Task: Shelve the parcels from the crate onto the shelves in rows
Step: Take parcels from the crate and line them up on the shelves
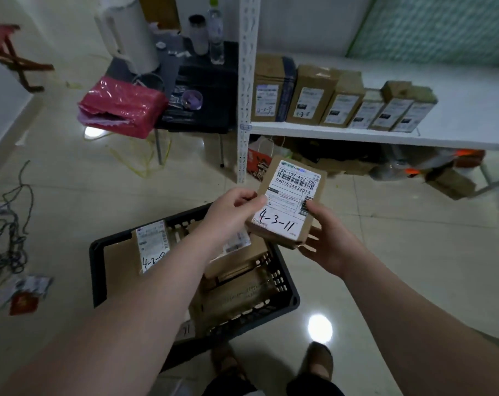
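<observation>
Left hand point(232, 208) fingers point(249, 197) are closed on the parcel point(288, 202) upper-left edge; right hand point(327, 237) is cupped under its lower-right corner. Parcel is held above the crate point(100, 252), label up, likely so "4-3-11" can be read. Shelf point(371, 134) row is seen beyond the crate; more parcels remain inside.

A red bag point(122, 105) is lying up and left of the hands, beside a clear bottle point(216, 32); tangled cables point(10, 232) are sprawling far to their left.
</observation>
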The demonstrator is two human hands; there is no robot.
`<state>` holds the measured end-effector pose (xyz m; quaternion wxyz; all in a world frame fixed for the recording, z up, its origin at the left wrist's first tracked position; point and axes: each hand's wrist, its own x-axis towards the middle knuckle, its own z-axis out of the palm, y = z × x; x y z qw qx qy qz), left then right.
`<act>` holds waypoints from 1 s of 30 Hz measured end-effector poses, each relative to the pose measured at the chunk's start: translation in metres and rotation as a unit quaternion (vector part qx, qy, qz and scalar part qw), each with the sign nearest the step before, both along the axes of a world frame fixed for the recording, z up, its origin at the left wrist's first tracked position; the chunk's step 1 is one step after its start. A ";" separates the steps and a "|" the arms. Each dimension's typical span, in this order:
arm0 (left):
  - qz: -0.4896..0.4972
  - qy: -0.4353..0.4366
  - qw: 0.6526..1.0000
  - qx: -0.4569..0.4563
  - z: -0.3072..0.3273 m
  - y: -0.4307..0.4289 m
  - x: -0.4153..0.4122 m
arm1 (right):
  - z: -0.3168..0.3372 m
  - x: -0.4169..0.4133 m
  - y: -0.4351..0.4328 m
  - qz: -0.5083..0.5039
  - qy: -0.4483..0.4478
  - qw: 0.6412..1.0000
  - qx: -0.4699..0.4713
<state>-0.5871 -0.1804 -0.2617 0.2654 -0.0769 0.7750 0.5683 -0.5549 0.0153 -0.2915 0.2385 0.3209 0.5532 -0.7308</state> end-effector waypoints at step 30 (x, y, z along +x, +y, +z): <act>-0.252 0.009 0.965 0.071 0.067 0.473 -0.021 | 0.118 0.011 0.504 0.226 0.138 0.934 0.240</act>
